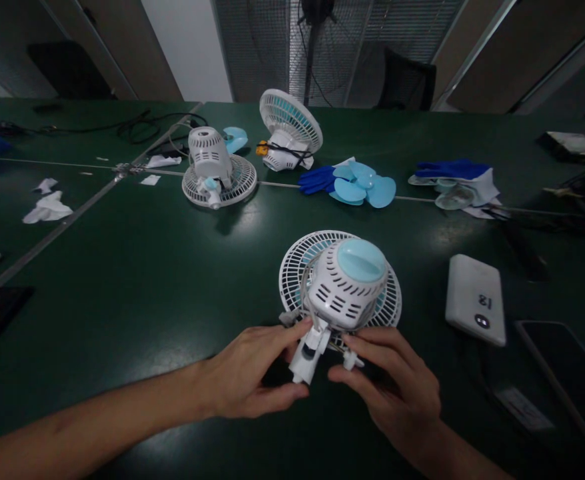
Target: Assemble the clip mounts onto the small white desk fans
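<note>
A small white fan lies face down on the dark green table, its round grille under the motor housing and a light-blue cap on top. From the housing a white clip bracket points toward me. My left hand grips this bracket, fingers on its upper part and thumb near its lower end. At the bracket's right, my right hand pinches around a small white wing knob beside the grille edge. The fingertips of the right hand also touch the lower side of the housing.
Behind stand a second face-down fan and a tilted fan with a bundled cord. Light-blue blades lie by blue gloves. At right are a white power bank and a phone. Paper scraps lie left.
</note>
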A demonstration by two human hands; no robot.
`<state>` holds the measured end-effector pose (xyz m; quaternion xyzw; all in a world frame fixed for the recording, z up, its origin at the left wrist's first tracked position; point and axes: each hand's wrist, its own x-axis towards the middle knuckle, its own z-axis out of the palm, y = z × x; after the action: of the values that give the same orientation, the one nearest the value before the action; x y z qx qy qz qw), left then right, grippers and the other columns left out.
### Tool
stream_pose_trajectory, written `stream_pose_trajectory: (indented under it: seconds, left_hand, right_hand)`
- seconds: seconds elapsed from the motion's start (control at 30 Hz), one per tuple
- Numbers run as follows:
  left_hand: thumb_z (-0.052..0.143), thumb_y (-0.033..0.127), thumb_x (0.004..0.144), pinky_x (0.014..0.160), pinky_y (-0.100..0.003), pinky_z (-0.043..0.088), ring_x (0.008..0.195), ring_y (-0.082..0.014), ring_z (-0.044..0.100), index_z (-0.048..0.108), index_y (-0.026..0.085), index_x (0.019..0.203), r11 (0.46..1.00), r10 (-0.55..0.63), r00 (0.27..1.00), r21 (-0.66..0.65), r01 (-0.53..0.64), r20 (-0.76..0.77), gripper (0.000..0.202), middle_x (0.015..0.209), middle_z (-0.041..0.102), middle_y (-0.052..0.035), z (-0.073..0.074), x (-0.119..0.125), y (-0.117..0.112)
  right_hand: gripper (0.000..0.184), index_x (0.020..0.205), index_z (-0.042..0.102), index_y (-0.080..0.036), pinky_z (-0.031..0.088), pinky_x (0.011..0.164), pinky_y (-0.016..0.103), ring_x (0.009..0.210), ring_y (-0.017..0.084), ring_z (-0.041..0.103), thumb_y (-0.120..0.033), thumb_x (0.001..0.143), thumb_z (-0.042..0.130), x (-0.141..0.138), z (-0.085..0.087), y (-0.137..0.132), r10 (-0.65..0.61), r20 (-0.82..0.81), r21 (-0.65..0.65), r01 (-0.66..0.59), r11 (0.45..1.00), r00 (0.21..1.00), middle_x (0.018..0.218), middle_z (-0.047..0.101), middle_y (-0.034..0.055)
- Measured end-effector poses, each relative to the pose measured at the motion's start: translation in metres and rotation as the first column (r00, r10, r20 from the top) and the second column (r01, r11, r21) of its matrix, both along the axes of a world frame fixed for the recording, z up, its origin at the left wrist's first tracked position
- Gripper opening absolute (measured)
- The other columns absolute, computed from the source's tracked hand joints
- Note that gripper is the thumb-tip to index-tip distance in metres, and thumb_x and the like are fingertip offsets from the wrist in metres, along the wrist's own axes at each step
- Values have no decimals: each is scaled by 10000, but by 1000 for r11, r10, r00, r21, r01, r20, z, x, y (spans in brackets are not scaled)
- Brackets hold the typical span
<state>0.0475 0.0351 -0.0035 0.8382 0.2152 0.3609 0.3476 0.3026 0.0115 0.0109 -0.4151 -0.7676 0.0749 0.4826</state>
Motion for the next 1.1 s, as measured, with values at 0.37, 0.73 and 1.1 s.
stream_pose_trajectory:
  seconds: [0.37, 0.73, 1.1]
  left_hand:
    - [504, 415, 1088, 854, -322, 565, 911, -199, 665, 253, 170, 1632, 993, -45, 998, -110, 40, -41, 647, 1055, 671, -92, 11, -3, 1]
    - [563, 316, 1060, 779, -300, 536, 886, -185, 638, 270, 173, 1637, 973, -55, 999, -225, 53, 0, 663, 1051, 654, -91, 8, -6, 2]
    - [548, 357, 1075, 749, -272, 530, 861, -172, 636, 305, 204, 1625, 950, -77, 994, -296, 96, 77, 619, 1013, 638, -71, 11, -5, 5]
  right_hand:
    - [174, 1113, 753, -184, 604, 639, 196, 750, 110, 741, -302, 992, 713, 1, 5, 1, -43, 67, 14, 42, 999, 997, 916, 734, 38]
    - [150, 1094, 718, -190, 612, 673, 179, 751, 105, 781, -312, 1013, 687, -6, 0, -3, -15, 86, -18, 17, 1000, 996, 903, 811, 19]
    - [161, 1125, 740, -182, 606, 710, 170, 759, 97, 781, -218, 1057, 598, -10, 1, -2, -21, 149, 31, 16, 999, 989, 924, 818, 20]
